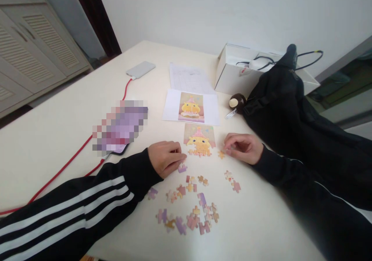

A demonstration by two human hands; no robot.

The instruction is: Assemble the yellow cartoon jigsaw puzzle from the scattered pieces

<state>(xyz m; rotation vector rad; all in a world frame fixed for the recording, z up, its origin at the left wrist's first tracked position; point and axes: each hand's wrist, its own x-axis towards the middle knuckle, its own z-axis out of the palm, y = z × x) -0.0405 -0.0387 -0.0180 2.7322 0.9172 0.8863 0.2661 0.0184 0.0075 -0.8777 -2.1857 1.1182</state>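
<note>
A partly joined jigsaw puzzle [199,139] lies in front of me, showing a yellow animal in a pink party hat; its lower edge is uneven. My left hand [167,158] rests just left of it, fingers extended and holding nothing I can see. Below those fingertips lies a purple puzzle piece [182,168]. On the right side, my right hand [243,148] is curled, thumb and fingers closed at the edge of a yellow puzzle piece [221,155]. Several loose puzzle pieces [193,221] are scattered nearer to me, and a pink piece [236,186] lies to the right.
Behind the puzzle lies a printed reference picture [191,108] on white paper, with another sheet [190,77] beyond. A phone [123,127], a red cable [65,164] and a power bank [141,69] are at left. A white box [236,75] and black bag [279,86] stand at right.
</note>
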